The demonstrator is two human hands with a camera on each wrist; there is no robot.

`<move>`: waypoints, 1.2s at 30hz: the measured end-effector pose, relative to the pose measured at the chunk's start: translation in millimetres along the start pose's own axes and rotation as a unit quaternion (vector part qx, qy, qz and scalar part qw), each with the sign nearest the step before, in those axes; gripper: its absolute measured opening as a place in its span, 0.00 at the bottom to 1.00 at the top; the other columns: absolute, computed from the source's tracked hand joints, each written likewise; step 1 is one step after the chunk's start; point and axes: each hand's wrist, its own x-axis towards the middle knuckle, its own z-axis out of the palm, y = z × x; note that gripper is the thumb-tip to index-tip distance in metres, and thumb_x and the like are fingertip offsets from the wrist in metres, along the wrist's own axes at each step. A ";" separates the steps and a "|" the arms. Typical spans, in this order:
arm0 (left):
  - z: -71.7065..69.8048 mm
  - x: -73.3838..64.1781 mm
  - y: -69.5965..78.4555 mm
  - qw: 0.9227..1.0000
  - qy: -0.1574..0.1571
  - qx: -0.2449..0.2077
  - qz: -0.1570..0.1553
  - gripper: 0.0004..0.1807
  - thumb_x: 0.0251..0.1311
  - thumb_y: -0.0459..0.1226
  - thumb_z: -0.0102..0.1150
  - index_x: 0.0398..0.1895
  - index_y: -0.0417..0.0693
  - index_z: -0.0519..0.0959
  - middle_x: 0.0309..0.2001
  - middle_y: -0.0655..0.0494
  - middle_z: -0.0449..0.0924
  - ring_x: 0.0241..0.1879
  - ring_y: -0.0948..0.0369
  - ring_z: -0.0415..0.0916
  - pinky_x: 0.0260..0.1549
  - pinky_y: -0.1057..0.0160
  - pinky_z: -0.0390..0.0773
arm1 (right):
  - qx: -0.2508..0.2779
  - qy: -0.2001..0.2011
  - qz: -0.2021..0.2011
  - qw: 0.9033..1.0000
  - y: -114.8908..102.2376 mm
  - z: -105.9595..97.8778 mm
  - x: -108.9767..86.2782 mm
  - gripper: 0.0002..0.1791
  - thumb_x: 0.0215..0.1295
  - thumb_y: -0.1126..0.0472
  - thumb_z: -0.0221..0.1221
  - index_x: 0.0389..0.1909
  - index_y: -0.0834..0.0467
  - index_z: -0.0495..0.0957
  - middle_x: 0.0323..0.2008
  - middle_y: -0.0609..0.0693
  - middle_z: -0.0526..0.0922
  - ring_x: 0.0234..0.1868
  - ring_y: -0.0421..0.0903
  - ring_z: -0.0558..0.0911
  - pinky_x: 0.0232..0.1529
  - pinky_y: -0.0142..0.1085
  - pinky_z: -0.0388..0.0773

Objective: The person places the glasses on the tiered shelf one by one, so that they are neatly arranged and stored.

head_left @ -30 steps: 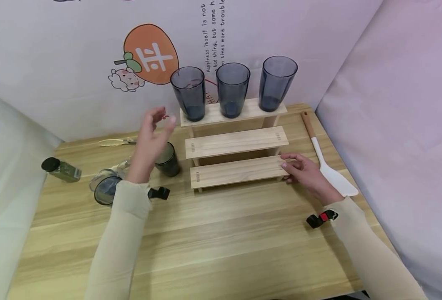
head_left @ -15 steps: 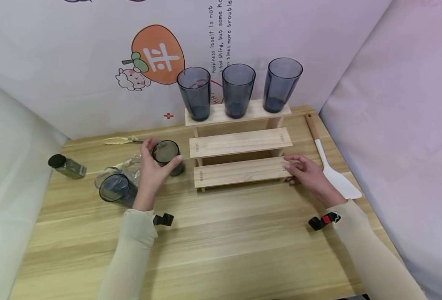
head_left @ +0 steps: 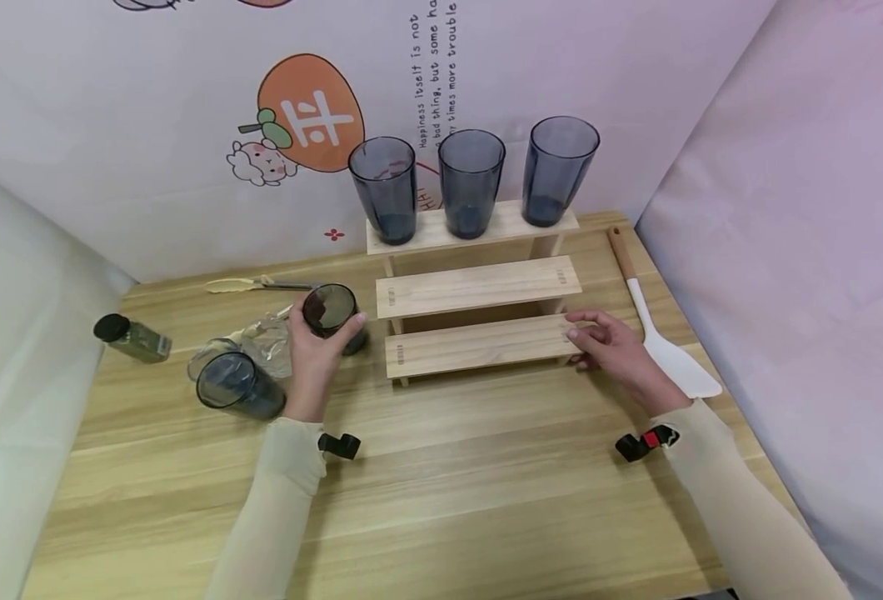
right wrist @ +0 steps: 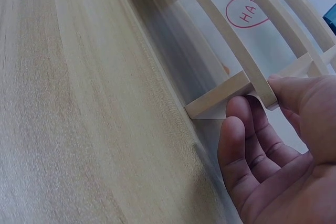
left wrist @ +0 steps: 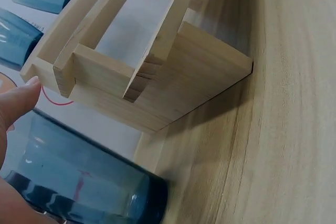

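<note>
In the head view, my left hand [head_left: 316,360] holds a dark drinking glass [head_left: 329,310] near its rim, fingers on the left side and thumb on the right. The glass [left wrist: 84,174] stands on the table left of a three-step wooden shelf rack [head_left: 479,287]. My right hand [head_left: 612,350] grips the right end of the rack's lowest step; in the right wrist view the thumb lies on top and the fingers curl beneath. Three blue-grey glasses stand upright along the top step: left glass [head_left: 385,192], middle glass [head_left: 470,185], right glass [head_left: 557,173].
Another blue-grey glass [head_left: 239,385] lies tilted beside clear glassware [head_left: 269,337] at left. A spice jar [head_left: 134,337] lies farther left, and tongs [head_left: 250,285] lie behind. A white spatula [head_left: 662,350] is right of the rack. A printed cloth [head_left: 187,100] hangs behind.
My left hand has come down from beside the rack's top step to the dark glass and closed round it. The right hand stays on the lowest step. The head view has shifted slightly.
</note>
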 end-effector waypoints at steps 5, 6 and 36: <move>-2.5 -5.1 -1.0 1.000 -0.019 -0.005 0.003 0.53 0.52 0.44 0.80 0.76 0.46 0.56 0.70 0.51 0.63 0.70 0.57 0.61 0.67 0.53 0.62 | 0.000 0.000 0.001 1.000 0.7 0.4 -0.1 0.25 0.74 0.50 0.60 0.67 0.55 0.70 0.48 0.56 0.83 0.38 0.53 0.86 0.39 0.41 0.84; -3.5 -6.9 -0.8 1.000 -0.025 -0.003 0.002 0.53 0.52 0.44 0.79 0.77 0.46 0.55 0.71 0.51 0.63 0.70 0.57 0.60 0.68 0.52 0.62 | -0.001 0.000 0.001 1.000 0.6 0.3 -0.2 0.25 0.74 0.50 0.60 0.67 0.56 0.70 0.48 0.56 0.83 0.38 0.53 0.85 0.39 0.41 0.84; -19.7 -50.4 -15.1 0.997 -0.074 -0.029 -0.013 0.53 0.53 0.39 0.80 0.75 0.55 0.52 0.71 0.52 0.60 0.71 0.57 0.58 0.67 0.51 0.61 | -0.015 -0.018 -0.005 1.000 -8.2 0.0 -3.4 0.28 0.77 0.54 0.56 0.71 0.61 0.66 0.51 0.62 0.78 0.36 0.50 0.84 0.40 0.44 0.84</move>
